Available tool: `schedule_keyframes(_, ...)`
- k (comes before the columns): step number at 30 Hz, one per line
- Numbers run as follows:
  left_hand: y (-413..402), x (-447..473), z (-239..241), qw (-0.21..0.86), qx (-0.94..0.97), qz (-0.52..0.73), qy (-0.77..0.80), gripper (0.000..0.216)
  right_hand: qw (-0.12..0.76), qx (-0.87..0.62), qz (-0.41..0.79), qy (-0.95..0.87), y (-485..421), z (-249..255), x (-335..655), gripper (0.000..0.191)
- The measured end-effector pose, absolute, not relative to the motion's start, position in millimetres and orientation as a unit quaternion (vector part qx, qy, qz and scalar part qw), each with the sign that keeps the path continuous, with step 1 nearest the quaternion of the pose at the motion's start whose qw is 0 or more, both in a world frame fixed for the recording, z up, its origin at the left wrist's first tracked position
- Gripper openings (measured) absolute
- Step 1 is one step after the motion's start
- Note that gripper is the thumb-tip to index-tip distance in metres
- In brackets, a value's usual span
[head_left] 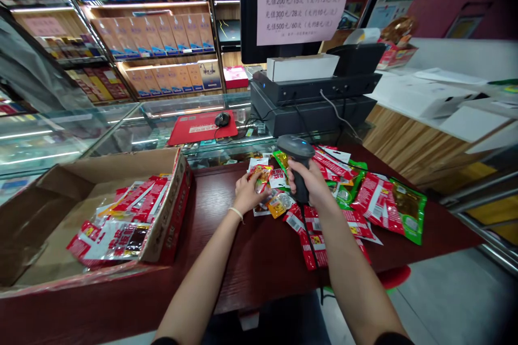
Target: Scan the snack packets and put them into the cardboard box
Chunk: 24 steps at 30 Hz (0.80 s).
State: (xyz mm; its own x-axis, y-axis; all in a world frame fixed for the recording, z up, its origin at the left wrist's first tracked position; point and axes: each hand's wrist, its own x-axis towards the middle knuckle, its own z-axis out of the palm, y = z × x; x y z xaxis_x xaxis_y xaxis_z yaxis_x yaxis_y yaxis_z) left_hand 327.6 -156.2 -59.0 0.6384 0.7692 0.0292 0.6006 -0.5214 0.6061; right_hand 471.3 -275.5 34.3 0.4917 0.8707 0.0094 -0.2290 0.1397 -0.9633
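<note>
My right hand is wrapped round the handle of a dark barcode scanner, its head pointing down at the counter. My left hand pinches a small red and yellow snack packet just left of the scanner. Both hands hover over a spread of red, green and orange snack packets lying on the dark red wooden counter.
An open cardboard box with several red packets stands at the left. Behind the counter are a glass display case, a red mouse pad with a mouse, a cash register and shelves of boxed goods.
</note>
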Motion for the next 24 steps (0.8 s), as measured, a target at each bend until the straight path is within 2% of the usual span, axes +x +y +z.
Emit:
schedule_keyframes(5,-156.1,315.1,-57.0,0.282,0.851,0.159,0.414,0.055,0.69,-0.512,0.396,-0.323,-274.6,31.1,469.9,0.031)
schedule_keyframes(9,-143.1,303.4,-61.7,0.374,0.802,0.229,0.406,0.089,0.687,-0.51,0.398,-0.33,-273.7,30.1,467.1,0.032)
schedule_keyframes(10,-139.6,300.6,-63.9,0.4,0.776,0.265,0.41,0.091,0.685,-0.511,0.4,-0.331,-273.5,30.3,466.0,0.033)
schedule_keyframes(11,-136.7,298.0,-66.3,0.425,0.745,0.303,0.414,0.085,0.683,-0.513,0.402,-0.33,-273.5,30.7,464.7,0.033)
schedule_keyframes(14,-131.8,290.7,-72.8,0.519,0.633,0.407,0.405,0.047,0.677,-0.521,0.403,-0.33,-273.8,32.7,460.0,0.034)
schedule_keyframes(15,-131.3,288.6,-74.0,0.553,0.59,0.436,0.394,0.041,0.675,-0.523,0.403,-0.331,-273.9,33.4,458.3,0.034)
schedule_keyframes(20,-132.9,283.0,-72.6,0.689,0.436,0.469,0.338,0.047,0.659,-0.529,0.406,-0.347,-272.1,33.2,449.6,0.036)
schedule_keyframes(24,-135.5,285.3,-72.5,0.723,0.415,0.478,0.278,0.047,0.618,-0.548,0.439,-0.353,-269.9,29.4,440.8,0.04)
